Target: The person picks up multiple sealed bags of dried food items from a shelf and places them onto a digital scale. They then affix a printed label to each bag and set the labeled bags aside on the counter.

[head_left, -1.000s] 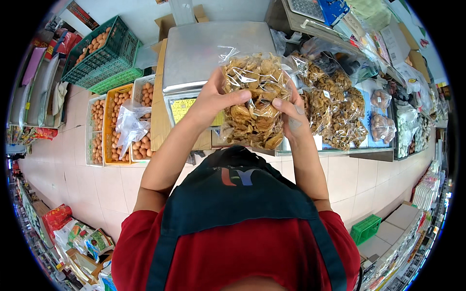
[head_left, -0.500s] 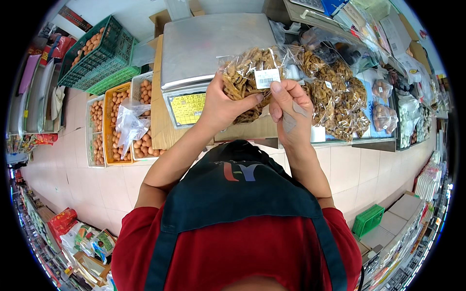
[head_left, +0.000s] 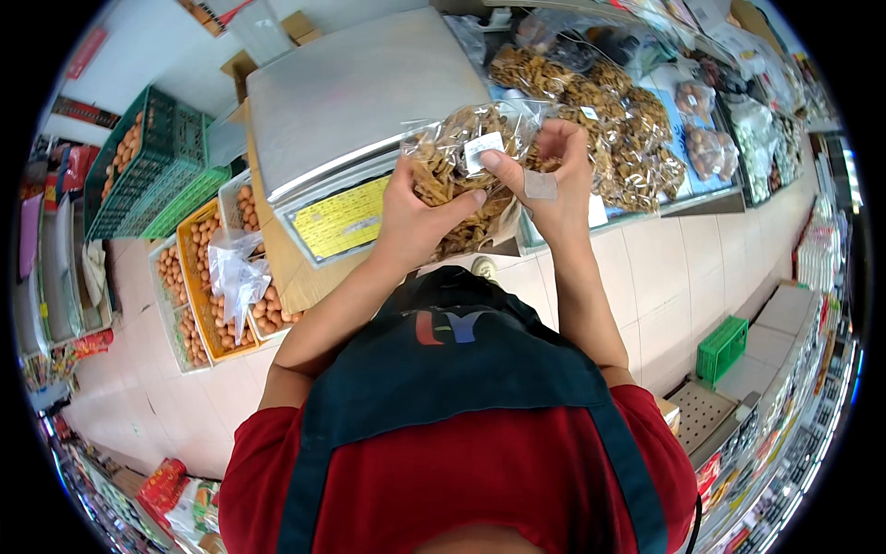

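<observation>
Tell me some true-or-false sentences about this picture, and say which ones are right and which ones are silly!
1. The left hand and the right hand both hold a clear bag of brown pieces. True.
2. The label on that bag is bright red. False: it is white.
3. A greyish patch is stuck on the right hand. True.
4. The eggs are piled on the flat metal plate. False: they are in crates, off to the left of it.
5. The person's apron is yellow. False: it is dark blue-green.
6. A small green basket is over on the person's right. True.
</observation>
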